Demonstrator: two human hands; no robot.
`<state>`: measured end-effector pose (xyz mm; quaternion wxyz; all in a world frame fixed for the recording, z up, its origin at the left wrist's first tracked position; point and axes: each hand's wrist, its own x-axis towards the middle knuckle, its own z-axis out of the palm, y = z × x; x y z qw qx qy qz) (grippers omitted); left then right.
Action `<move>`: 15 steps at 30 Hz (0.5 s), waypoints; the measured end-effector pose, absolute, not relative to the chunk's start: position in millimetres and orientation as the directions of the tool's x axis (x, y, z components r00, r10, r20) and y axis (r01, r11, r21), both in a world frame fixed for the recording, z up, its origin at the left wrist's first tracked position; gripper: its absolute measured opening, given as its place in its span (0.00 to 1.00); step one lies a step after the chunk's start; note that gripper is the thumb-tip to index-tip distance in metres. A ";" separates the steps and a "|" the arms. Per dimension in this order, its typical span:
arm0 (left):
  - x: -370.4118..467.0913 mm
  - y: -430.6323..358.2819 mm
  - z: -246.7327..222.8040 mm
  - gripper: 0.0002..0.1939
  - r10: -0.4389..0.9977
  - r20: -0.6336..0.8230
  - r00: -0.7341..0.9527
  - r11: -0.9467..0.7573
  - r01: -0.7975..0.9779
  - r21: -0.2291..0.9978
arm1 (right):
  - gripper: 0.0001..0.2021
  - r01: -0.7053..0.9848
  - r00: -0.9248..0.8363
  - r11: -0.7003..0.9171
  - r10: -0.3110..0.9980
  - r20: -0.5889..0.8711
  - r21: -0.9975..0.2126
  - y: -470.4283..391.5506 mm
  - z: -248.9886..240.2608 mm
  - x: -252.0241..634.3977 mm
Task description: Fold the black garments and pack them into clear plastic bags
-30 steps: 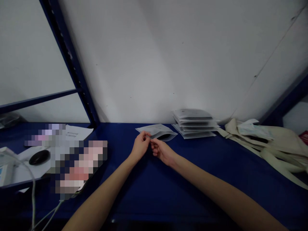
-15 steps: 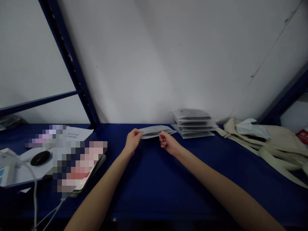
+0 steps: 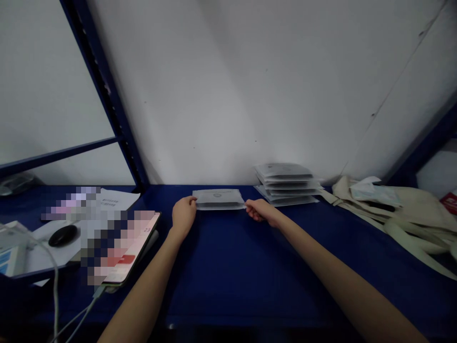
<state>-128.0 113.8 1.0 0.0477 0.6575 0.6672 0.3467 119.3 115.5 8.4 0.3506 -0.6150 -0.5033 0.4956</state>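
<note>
A flat white packet (image 3: 218,198) with a small printed mark lies level near the back of the blue table (image 3: 217,281). My left hand (image 3: 184,214) pinches its left end with curled fingers. At the packet's right corner my right hand (image 3: 260,211) is closed, thumb and forefinger on the edge. Just right of the packet stands a stack of several similar white packets (image 3: 287,183), slightly uneven, close to the wall.
On the left are a phone (image 3: 123,259) with a cable, a black mouse (image 3: 63,236) and printed papers (image 3: 113,202). A beige cloth bag (image 3: 417,205) with straps lies on the right. A white wall (image 3: 214,95) rises behind the table.
My hands have moved apart, the left one leftward and the right one rightward. The packet between them has shifted left and now lies straight instead of slanted.
</note>
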 end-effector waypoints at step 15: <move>-73.9 92.1 -15.7 0.27 0.753 0.363 0.548 -0.593 0.805 0.014 | 0.15 0.566 -0.256 0.175 0.966 0.030 -0.806 102.1 1.0 81.5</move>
